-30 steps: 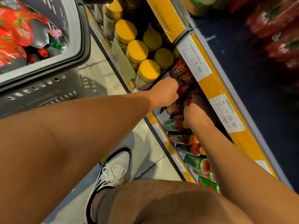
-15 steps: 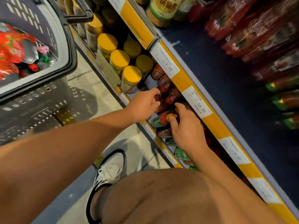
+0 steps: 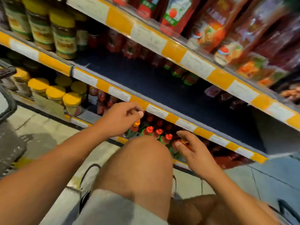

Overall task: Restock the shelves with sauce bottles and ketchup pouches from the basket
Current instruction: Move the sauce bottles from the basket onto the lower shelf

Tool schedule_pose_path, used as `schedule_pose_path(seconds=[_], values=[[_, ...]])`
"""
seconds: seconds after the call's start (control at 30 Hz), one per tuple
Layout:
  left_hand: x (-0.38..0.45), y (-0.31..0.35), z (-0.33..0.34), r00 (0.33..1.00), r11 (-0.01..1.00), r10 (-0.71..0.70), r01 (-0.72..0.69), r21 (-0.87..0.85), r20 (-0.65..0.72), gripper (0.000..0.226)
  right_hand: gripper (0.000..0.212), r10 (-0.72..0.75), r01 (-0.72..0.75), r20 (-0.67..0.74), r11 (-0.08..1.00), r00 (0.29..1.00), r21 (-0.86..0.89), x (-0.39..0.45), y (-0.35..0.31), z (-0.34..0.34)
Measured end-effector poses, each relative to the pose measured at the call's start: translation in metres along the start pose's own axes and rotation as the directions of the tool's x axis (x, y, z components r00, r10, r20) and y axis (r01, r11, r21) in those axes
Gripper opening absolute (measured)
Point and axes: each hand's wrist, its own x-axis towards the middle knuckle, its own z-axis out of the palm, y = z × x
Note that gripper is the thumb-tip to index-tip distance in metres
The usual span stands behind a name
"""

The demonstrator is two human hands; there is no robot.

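Where both hands reached among the sauce bottles (image 3: 158,132), left hand (image 3: 120,118) and right hand (image 3: 194,150) now hover, fingers loose, empty.

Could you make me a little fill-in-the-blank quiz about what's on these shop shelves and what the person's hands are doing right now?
1. The jars left of the left hand have ____ lids.
2. The bottles between the two hands have ____ caps.
3. The right hand holds ____.
4. The shelf edge is striped white and ____.

Missing words: yellow; red; nothing; yellow
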Motion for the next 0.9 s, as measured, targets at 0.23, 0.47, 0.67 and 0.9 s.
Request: schedule_pose_path(seconds=[0.23,0.47,0.67,0.9], values=[[-0.01,0.163,0.057,0.925,0.951,0.3,-0.309,0.005,0.233,0.008,0.025,0.191,-0.117,-0.391,0.972,0.9,0.206,-0.179,0.051,-0.114],[-0.069,0.284,0.189,0.608,0.826,0.485,-0.554,-0.103,0.629,0.01,0.021,0.425,-0.336,-0.574,0.905,0.7,0.261,-0.358,0.139,-0.152],[-0.126,0.313,0.326,0.244,0.707,0.444,-0.686,-0.171,0.862,0.026,0.023,0.666,-0.581,-0.446,0.743,0.598,0.333,-0.452,0.234,-0.1],[-0.198,0.283,0.456,-0.111,0.633,0.149,-0.753,-0.181,0.983,0.035,0.04,0.835,-0.815,-0.102,0.55,0.541,0.18,-0.504,0.313,-0.046]])
